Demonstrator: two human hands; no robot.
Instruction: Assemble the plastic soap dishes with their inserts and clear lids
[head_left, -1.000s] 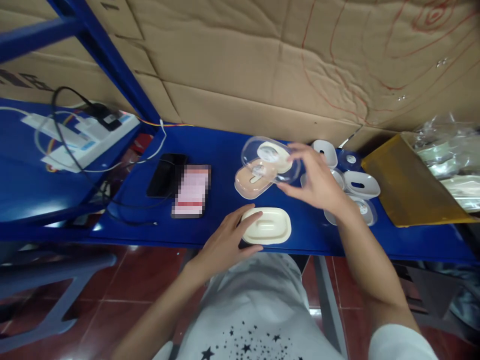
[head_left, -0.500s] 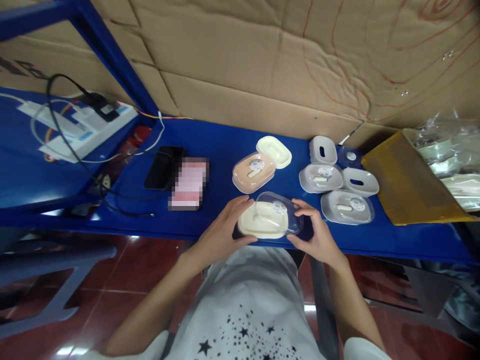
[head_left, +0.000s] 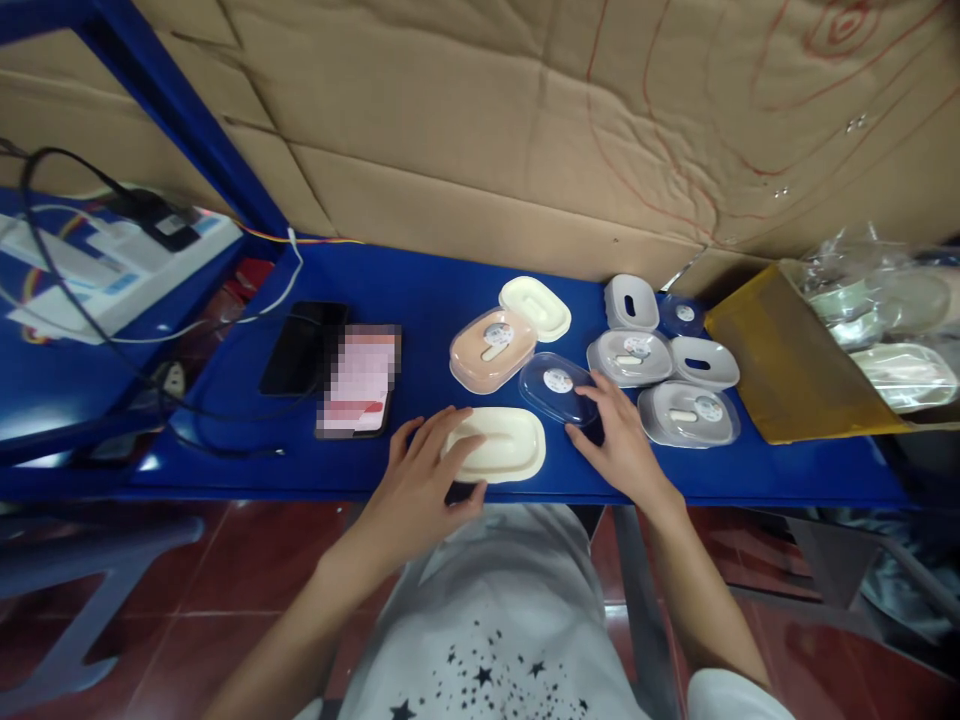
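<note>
A cream oval dish with a raised middle lies near the table's front edge. Over its left end my left hand is open, fingers spread and touching or just above the rim. A clear plastic lid with a round sticker is behind and right of the dish. My right hand grips the lid's right end between thumb and fingers. Just beyond is a peach oval box under a clear lid with a sticker, beside another cream oval piece.
Grey lidded boxes and grey pieces with slots stand at the right. A yellow-taped carton holds bagged items. Two phones lie left, near a power strip and cables. Cardboard walls the back.
The clear lid has moved off the cream dish, back and to the right, with my right hand. My left hand has loosened and now spreads over the dish's left end.
</note>
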